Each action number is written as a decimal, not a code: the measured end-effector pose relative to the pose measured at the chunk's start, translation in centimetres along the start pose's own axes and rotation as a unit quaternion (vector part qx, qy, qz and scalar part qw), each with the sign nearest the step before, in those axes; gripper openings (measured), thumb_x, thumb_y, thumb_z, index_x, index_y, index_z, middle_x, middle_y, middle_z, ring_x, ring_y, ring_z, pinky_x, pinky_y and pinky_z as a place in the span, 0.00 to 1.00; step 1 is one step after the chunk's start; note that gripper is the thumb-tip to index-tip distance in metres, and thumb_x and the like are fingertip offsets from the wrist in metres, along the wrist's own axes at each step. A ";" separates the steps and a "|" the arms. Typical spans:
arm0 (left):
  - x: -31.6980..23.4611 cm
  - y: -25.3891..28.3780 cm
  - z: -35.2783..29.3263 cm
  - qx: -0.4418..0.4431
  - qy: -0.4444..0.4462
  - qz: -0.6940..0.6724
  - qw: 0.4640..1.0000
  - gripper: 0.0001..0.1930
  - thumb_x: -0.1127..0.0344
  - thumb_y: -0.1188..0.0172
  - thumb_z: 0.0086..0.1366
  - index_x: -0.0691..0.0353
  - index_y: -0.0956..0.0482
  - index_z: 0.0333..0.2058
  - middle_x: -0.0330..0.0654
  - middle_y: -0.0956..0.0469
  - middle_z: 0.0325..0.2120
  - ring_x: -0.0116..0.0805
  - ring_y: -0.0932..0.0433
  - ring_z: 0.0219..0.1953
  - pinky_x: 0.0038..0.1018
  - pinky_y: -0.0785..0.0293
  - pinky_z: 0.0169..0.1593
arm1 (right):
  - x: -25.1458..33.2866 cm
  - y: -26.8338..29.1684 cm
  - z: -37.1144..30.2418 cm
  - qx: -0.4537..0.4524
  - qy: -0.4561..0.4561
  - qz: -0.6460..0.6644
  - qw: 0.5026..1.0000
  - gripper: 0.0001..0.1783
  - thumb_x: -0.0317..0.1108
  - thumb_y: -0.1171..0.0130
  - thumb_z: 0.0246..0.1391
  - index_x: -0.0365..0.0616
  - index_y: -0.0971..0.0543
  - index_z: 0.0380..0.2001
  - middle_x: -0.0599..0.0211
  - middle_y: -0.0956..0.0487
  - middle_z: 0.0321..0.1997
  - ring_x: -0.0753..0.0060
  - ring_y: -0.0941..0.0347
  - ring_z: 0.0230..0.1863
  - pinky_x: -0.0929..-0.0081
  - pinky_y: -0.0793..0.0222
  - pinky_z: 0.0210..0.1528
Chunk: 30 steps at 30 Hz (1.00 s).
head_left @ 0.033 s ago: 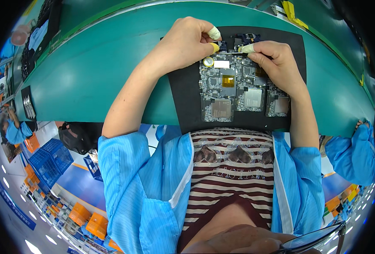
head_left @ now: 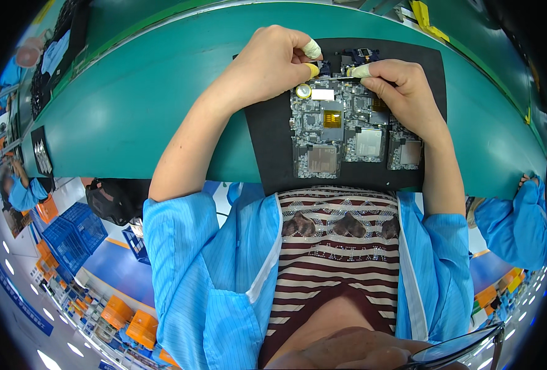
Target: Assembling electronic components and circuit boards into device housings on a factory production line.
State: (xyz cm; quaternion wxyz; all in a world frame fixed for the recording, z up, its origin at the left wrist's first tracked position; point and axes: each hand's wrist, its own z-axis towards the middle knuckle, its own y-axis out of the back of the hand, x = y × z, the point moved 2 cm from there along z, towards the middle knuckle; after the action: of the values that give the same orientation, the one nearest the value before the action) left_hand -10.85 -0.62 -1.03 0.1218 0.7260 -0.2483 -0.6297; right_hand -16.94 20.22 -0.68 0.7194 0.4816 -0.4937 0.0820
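Several grey circuit boards lie side by side on a black mat; the left circuit board (head_left: 312, 132) carries a round coin-shaped part (head_left: 303, 91), a white label and a patch of amber tape (head_left: 332, 119). My left hand (head_left: 276, 61), with pale green and yellow finger cots, pinches at a small dark blue part (head_left: 325, 68) on that board's far end. My right hand (head_left: 403, 89), in a pale finger cot, reaches over the middle circuit board (head_left: 367, 143). Its thumb and forefinger are closed on something thin and pale, too small to name, pointing toward the left hand.
The black mat (head_left: 267, 148) rests on a green table (head_left: 131, 123). Another dark blue part (head_left: 364, 55) sits at the middle board's far end. A small dark tray (head_left: 41, 151) lies at the table's left end. A co-worker's blue sleeve (head_left: 513, 222) shows at the right.
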 end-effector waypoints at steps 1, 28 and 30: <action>0.0 -0.1 -0.1 0.003 0.005 -0.003 1.000 0.09 0.76 0.40 0.53 0.72 0.22 0.34 0.37 0.23 0.24 0.17 0.29 0.25 0.17 0.30 0.30 | 0.1 0.0 -0.1 -0.003 0.012 0.004 1.000 0.06 0.28 0.43 0.48 0.37 0.23 0.28 0.56 0.25 0.23 0.59 0.29 0.24 0.72 0.34 0.27; -0.8 -0.3 -0.5 0.009 0.047 -0.010 0.999 0.09 0.79 0.41 0.52 0.72 0.23 0.35 0.36 0.24 0.25 0.17 0.30 0.27 0.15 0.30 0.31 | 0.3 0.4 -0.4 0.003 0.046 -0.056 0.997 0.07 0.28 0.40 0.44 0.36 0.22 0.28 0.55 0.23 0.27 0.55 0.26 0.30 0.69 0.31 0.32; -0.8 -0.3 -0.5 0.009 0.047 -0.017 0.999 0.09 0.79 0.41 0.52 0.71 0.23 0.35 0.36 0.24 0.25 0.16 0.30 0.27 0.15 0.30 0.31 | 0.2 0.5 -0.4 -0.001 0.047 -0.055 0.997 0.07 0.28 0.40 0.44 0.36 0.22 0.28 0.54 0.22 0.28 0.54 0.26 0.30 0.69 0.31 0.33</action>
State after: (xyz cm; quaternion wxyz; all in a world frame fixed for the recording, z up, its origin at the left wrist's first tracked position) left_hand -10.37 0.00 -0.42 0.1164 0.7601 -0.2359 -0.5942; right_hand -16.84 20.72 -0.25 0.7458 0.5028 -0.4322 0.0645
